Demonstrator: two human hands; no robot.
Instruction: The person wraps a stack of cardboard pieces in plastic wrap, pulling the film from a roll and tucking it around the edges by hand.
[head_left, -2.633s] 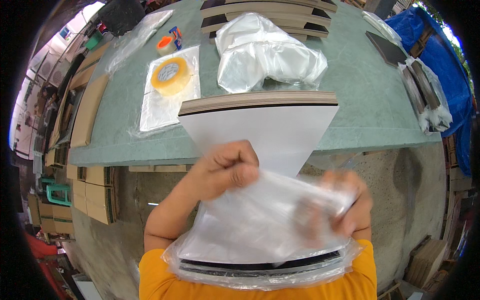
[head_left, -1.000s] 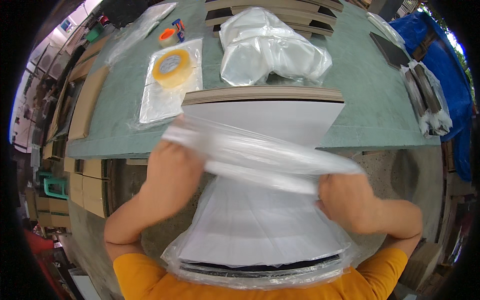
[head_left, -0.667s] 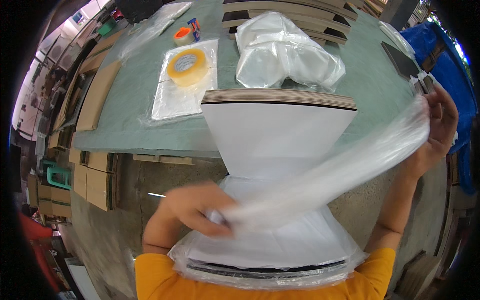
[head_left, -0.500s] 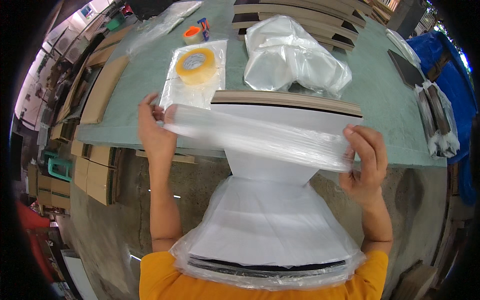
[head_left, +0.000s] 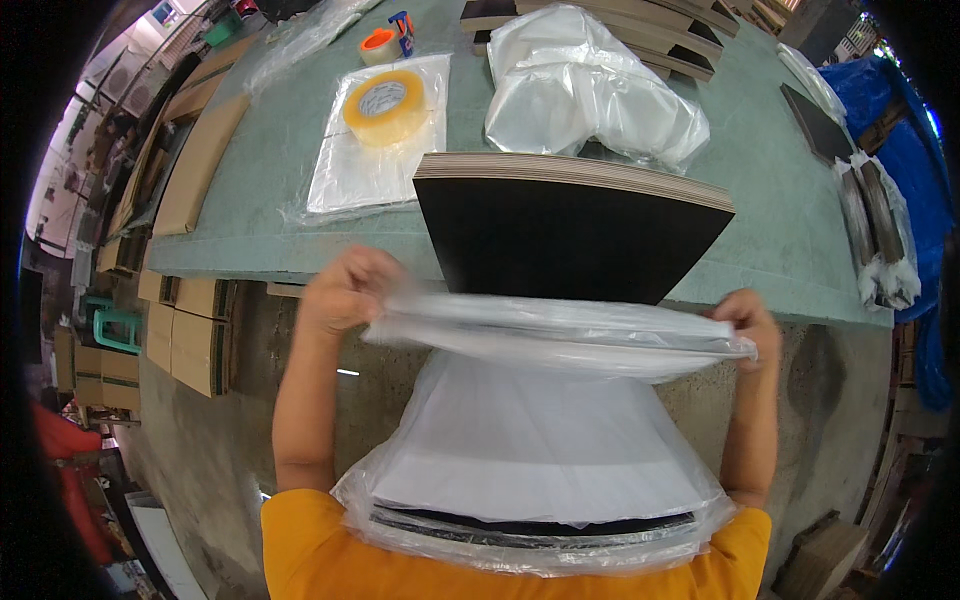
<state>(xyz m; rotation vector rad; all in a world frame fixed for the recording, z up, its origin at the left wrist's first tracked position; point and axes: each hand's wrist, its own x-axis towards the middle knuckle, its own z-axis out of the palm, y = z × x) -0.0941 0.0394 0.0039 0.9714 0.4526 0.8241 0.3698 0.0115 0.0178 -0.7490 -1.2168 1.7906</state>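
A clear plastic bag (head_left: 560, 335) is stretched sideways between my two hands, with something white inside or behind it. My left hand (head_left: 350, 290), slightly blurred, grips its left end; my right hand (head_left: 748, 325) pinches the right end. Just beyond the bag, a stack of boards (head_left: 570, 225) leans at the table's near edge, its front face black and its layered top edge pale brown. Closer to me, white panels in clear plastic (head_left: 540, 450) rest against my chest, with dark edges along the bottom. The lower part of the black face is hidden by the bag.
A green table (head_left: 270, 160) bears a yellowish tape roll (head_left: 385, 108) on a pile of flat clear bags (head_left: 330, 180), a tape dispenser (head_left: 385, 42), crumpled plastic (head_left: 590, 90) and stacked boards (head_left: 640, 50). Wrapped dark pieces (head_left: 880, 235) lie at right. Cartons (head_left: 190, 340) stand at left.
Both hands have come down and closer to me with the plastic bag. The white face on the front of the board stack no longer shows; a black face shows there now.
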